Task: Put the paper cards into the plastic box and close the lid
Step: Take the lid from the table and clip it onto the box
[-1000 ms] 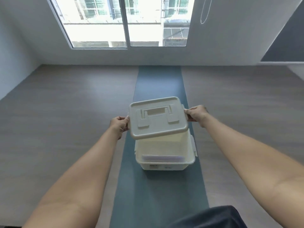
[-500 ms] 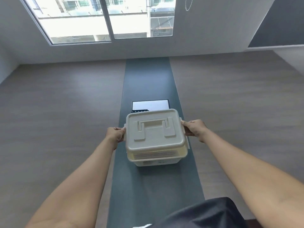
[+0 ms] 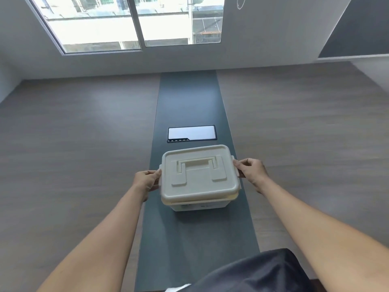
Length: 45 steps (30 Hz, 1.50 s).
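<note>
At the bottom right of the frame a fold of dark cloth point(image 3: 259, 270) covers the person's lap, and both bare forearms run up from the lower corners toward the middle. They meet at the plastic box point(image 3: 200, 204), which stands on the dark strip of the counter point(image 3: 195, 239) just below the centre of the frame. Only a low band of the box's pale wall shows, with small labels too blurred to read. The beige lid point(image 3: 199, 173) sits on top of the box and covers the opening, with its flat carrying handle point(image 3: 199, 165) folded down. Any paper cards are hidden under the lid.

The left hand point(image 3: 146, 180) is at the left edge of the lid, its grip curled narrow with fingertips touching the rim and side latch. The right hand point(image 3: 251, 170) is at the right edge, its grip likewise narrow, thumb and fingers pinching the side latch point(image 3: 236, 171).

Just beyond the box, apart from it, a dark-framed panel with a bright reflective face point(image 3: 192, 133) is set in the strip. Grey wood-look surface point(image 3: 73, 144) spreads to either side. At the upper left of the frame a window point(image 3: 126, 20) shows buildings outside.
</note>
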Tool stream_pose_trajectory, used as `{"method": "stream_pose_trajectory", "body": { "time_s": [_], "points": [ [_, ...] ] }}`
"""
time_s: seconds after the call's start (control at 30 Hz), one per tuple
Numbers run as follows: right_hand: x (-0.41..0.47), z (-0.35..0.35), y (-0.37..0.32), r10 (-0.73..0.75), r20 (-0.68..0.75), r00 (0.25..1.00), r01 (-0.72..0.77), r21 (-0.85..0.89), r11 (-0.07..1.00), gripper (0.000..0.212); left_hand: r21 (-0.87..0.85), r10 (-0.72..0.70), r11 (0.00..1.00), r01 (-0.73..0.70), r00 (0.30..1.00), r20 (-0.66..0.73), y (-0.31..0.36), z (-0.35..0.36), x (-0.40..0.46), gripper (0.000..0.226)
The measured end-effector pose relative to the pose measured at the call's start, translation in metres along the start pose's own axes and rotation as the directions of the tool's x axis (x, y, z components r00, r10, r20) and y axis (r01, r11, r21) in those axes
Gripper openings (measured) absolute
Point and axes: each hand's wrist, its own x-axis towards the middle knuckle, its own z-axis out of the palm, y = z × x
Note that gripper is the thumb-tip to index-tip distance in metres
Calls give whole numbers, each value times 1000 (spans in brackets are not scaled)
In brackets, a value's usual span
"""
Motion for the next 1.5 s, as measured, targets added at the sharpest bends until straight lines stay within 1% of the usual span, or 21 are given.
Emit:
{"method": "stream_pose_trajectory", "body": {
  "time_s": [0.1,0.2,0.4,0.6,0.67,0.73,0.77,0.83,0.87,0.9,0.93,0.97,1.0,1.03,1.1,1.2,1.27,1.37,1.43,1.5],
  "points": [
    [-3,-1,6,-10,-5,1000,10,-13,1000,24,-13,-8,1000,9,1000,13,-1,-1,-4,12],
    [-7,1,11,-9,8,1000,9,10,1000,26,-18,-10,1000,10,1000,14,-2,-3,-8,12],
    [-3,-2,14,87,92,992,-94,66,993,29,-81,-94,992,100,993,73,-7,-8,-7,9],
    [-3,4,7,115,77,990,-121,81,989,24,-49,-102,993,107,991,84,-7,-6,-3,9],
    [-3,6,7,103,44,994,-106,71,992,24,-34,-102,994,105,991,80,-7,-7,-4,13],
    [-2,7,8,67,-18,998,-67,25,997,36,-40,-134,990,138,987,87,-9,-7,-6,26],
    [-3,7,7,58,-30,998,-59,-12,998,45,-42,-177,982,183,978,112,-11,-7,-8,34],
    [-6,10,7,128,26,991,-125,-87,988,58,-70,-279,952,299,937,210,-12,-4,-16,38],
    [-7,11,8,186,90,978,-179,-80,981,56,-93,-297,940,328,921,251,-13,-2,-19,36],
    [-9,13,7,232,159,960,-228,-45,973,50,-108,-294,937,331,918,266,-12,0,-22,35],
    [-13,15,5,265,205,942,-273,12,962,45,-114,-282,941,319,923,261,-10,1,-23,33],
    [-15,17,3,279,213,937,-299,68,952,42,-115,-267,947,300,934,239,-8,1,-22,31],
    [-15,17,3,273,185,944,-293,90,952,39,-112,-253,953,281,943,214,-7,0,-21,28],
    [-14,16,3,242,140,960,-255,88,963,36,-98,-242,959,264,950,197,-5,0,-20,26],
    [-9,12,1,178,66,982,-180,31,983,34,-64,-233,967,248,956,179,-2,-1,-17,23],
    [-3,8,2,174,39,984,-174,3,985,35,-69,-223,970,235,963,149,0,-1,-10,18],
    [-3,9,3,167,32,985,-167,-9,986,35,-69,-230,967,246,957,179,2,-1,-9,20],
    [-2,11,6,152,24,988,-152,-2,988,34,-70,-284,946,316,914,289,-4,1,-11,38],
    [-3,11,6,148,25,989,-148,4,989,33,-119,-282,934,336,902,326,-9,1,-10,47],
    [-4,12,4,146,29,989,-146,-3,989,31,-168,-269,930,328,915,300,-8,0,-7,41]
  ]
}}
